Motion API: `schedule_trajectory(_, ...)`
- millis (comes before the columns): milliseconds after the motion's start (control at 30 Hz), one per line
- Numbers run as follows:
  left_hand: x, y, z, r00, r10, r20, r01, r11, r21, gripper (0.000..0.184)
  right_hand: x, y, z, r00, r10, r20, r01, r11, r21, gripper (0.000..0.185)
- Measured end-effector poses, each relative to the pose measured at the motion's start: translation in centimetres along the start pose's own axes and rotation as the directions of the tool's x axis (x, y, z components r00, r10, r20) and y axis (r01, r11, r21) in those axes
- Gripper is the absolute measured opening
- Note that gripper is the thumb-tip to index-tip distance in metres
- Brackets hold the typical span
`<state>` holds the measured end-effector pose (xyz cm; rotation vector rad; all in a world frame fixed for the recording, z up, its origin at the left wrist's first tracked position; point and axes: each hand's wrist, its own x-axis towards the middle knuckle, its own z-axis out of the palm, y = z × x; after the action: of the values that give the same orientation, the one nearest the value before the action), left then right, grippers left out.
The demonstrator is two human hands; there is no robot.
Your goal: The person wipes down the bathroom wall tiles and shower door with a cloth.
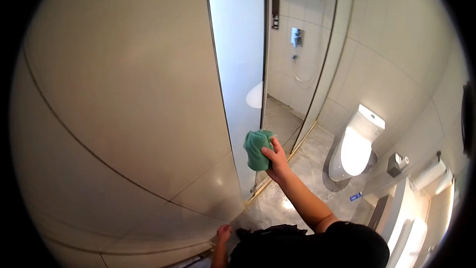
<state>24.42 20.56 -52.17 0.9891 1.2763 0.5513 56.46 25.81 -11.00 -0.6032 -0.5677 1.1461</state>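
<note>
Just below the centre of my view, my right hand (pixel 278 160) grips a bunched, soft green cloth (pixel 257 151), thumb and fingers closed around its right side. Taking that cloth as the centre of the dial, my bare forearm (pixel 308 198) runs off towards five o'clock, into a short black sleeve (pixel 354 243). Low at seven o'clock is my left hand (pixel 224 233), too small for me to tell whether it is open or closed. Directly behind the cloth, and up towards twelve, stands a tall, pale-blue frosted glass panel (pixel 240 44); I cannot tell whether they touch. Large beige wall tiles (pixel 129 94) fill ten o'clock. At one o'clock a square chrome shower valve (pixel 297 37) sits on the wall. A glossy white ceramic toilet (pixel 349 156) stands at three, and a small blue packet (pixel 355 197) lies on the grey marbled floor (pixel 277 196) at four.
</note>
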Motion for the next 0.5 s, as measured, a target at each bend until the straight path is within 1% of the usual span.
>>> schedule_trajectory(33, -0.2, 1.5, 1.0, 0.999, 0.047, -0.02, -0.046, 0.998, 0.042, 0.022, 0.5, -0.2, 1.3, 0.998, -0.066, -0.016, 0.065, 0.998, -0.016, 0.05)
schedule_trajectory(67, 0.6, 1.6, 1.5, 0.999, 0.054, 0.002, -0.054, 0.997, 0.055, 0.022, 1.0, -0.2, 2.4, 0.996, -0.088, -0.028, 0.088, 0.996, -0.019, 0.05)
schedule_trajectory(133, 2.1, 1.1, 2.7, 0.998, -0.012, 0.054, 0.016, 0.998, -0.062, 0.023, 2.4, 0.1, 4.4, 0.978, -0.206, 0.005, 0.206, 0.978, -0.04, 0.052)
schedule_trajectory(167, 2.8, 0.1, 3.1, 0.998, -0.001, 0.066, 0.005, 0.998, -0.065, 0.023, 2.7, 0.3, 5.2, 0.966, -0.259, -0.014, 0.257, 0.963, -0.082, 0.052)
schedule_trajectory(200, 3.3, -1.2, 3.1, 0.994, -0.003, 0.113, 0.011, 0.998, -0.069, 0.023, 3.1, 0.6, 5.8, 0.963, -0.27, -0.012, 0.268, 0.959, -0.087, 0.052)
schedule_trajectory(233, 3.5, -2.1, 3.3, 0.988, -0.007, 0.157, 0.019, 0.997, -0.072, 0.023, 3.3, 0.9, 6.2, 0.93, -0.369, 0.008, 0.362, 0.908, -0.21, 0.052)
schedule_trajectory(267, 3.3, -2.4, 3.5, 0.987, -0.003, 0.163, 0.015, 0.997, -0.072, 0.023, 3.4, 1.1, 6.5, 0.888, -0.458, 0.038, 0.444, 0.835, -0.326, 0.052)
schedule_trajectory(333, 2.1, -2.8, 3.8, 0.986, -0.104, 0.127, 0.107, 0.994, -0.023, 0.023, 3.3, 1.0, 6.7, 0.876, -0.48, 0.038, 0.461, 0.812, -0.358, 0.048)
schedule_trajectory(367, 2.5, -3.8, 3.9, 0.985, -0.124, 0.124, 0.125, 0.992, -0.004, 0.023, 3.2, 1.2, 6.4, 0.87, -0.485, 0.095, 0.479, 0.782, -0.399, 0.046)
schedule_trajectory(400, 3.3, -5.6, 4.1, 0.985, -0.118, 0.129, 0.116, 0.993, 0.027, 0.023, 3.3, 1.2, 6.2, 0.862, -0.484, 0.15, 0.497, 0.75, -0.436, 0.044)
schedule_trajectory(433, 4.6, -8.2, 4.4, 0.985, -0.1, 0.142, 0.092, 0.994, 0.06, 0.023, 3.3, 1.1, 6.5, 0.812, -0.551, 0.194, 0.574, 0.688, -0.444, 0.04)
schedule_trajectory(467, 5.8, -10.5, 4.6, 0.985, -0.081, 0.153, 0.068, 0.994, 0.09, 0.022, 3.4, 1.2, 6.4, 0.811, -0.552, 0.193, 0.574, 0.688, -0.444, 0.04)
schedule_trajectory(500, 6.1, -10.4, 4.8, 0.986, -0.063, 0.156, 0.046, 0.992, 0.114, 0.022, 3.7, 1.2, 6.1, 0.733, -0.623, 0.274, 0.656, 0.54, -0.527, 0.039)
